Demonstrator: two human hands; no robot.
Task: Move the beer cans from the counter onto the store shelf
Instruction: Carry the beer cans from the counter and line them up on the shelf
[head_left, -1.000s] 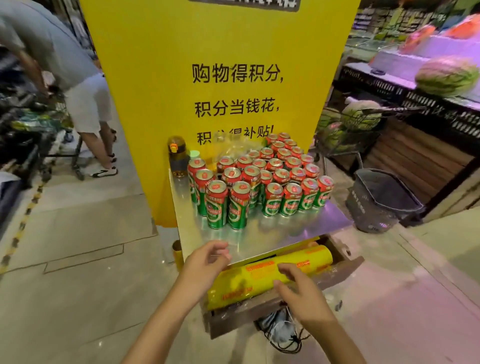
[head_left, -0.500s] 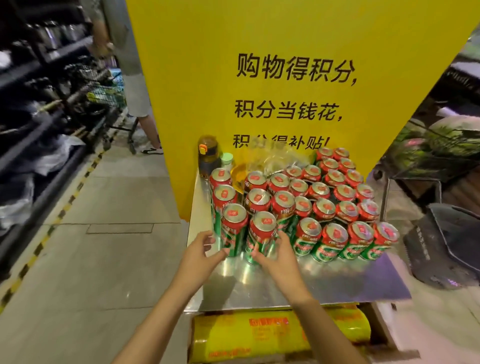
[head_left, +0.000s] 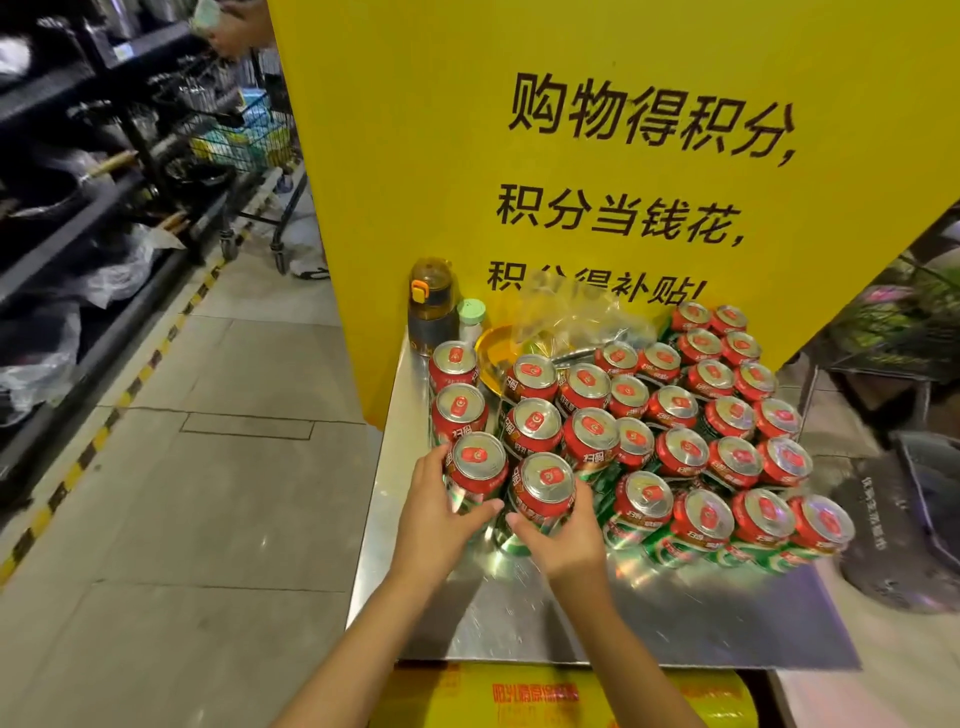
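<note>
Red-and-green aluminium beer cans (head_left: 644, 499), silver lids with red tabs. Brushed silver steel worktop (head_left: 649, 623). Yellow signboard (head_left: 597, 62), black lettering. Amber drinking bottle (head_left: 428, 306), orange clasp. Grey floor (head_left: 208, 519), yellow-and-black hazard stripe (head_left: 78, 467).

Yellow sign (head_left: 597, 156), bottle (head_left: 428, 317) (amber), cart (head_left: 244, 130).
</note>
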